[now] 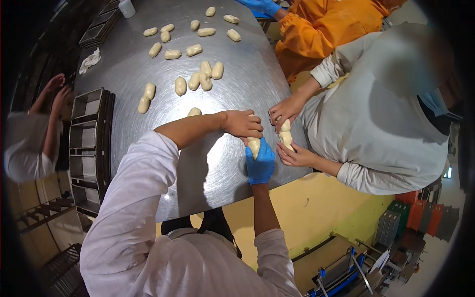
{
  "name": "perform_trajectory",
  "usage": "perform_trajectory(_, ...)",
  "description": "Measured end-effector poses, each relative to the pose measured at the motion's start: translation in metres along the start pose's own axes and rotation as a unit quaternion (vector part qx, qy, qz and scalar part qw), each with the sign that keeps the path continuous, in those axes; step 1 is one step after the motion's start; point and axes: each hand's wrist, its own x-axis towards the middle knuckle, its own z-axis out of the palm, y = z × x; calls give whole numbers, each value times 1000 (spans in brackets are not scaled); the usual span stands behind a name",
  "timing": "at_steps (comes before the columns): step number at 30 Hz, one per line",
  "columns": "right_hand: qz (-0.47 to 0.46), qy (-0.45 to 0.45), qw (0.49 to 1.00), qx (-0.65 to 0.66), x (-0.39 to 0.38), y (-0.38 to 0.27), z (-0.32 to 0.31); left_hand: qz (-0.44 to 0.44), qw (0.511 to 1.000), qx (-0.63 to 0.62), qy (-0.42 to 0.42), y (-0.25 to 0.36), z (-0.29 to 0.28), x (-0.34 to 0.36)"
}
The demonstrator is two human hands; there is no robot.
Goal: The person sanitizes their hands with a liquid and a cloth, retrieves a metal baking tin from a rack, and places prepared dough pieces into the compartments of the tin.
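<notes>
A pale piece of dough (254, 146) is held between my two hands over the metal table (217, 168). My left hand (241, 124) is bare and curls its fingers over the far end of the dough. On the near end, my right hand (261, 164) in a blue glove is closed round it. Just left of my left hand lies a dough roll (194, 112), partly hidden by my forearm. Farther off is a cluster of rolls (200, 79), with a touching pair (147, 97) to its left.
At my right a co-worker in white (366, 119) handles another dough piece (285, 134). Someone in orange (321, 34) stands beyond. Metal baking tins (83, 134) line the left edge, near a crumpled cloth (90, 60). Several more rolls (194, 50) are spread across the far table.
</notes>
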Motion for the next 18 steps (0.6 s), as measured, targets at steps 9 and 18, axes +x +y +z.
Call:
perform_trajectory(9, 71, -119, 977, 165, 21, 8, -11, -82, 992, 66, -68, 22, -2, 11)
perform_trajectory(18, 11, -166, 980, 111, 17, -67, -45, -238, 968, 73, -1, 98, -51, -33)
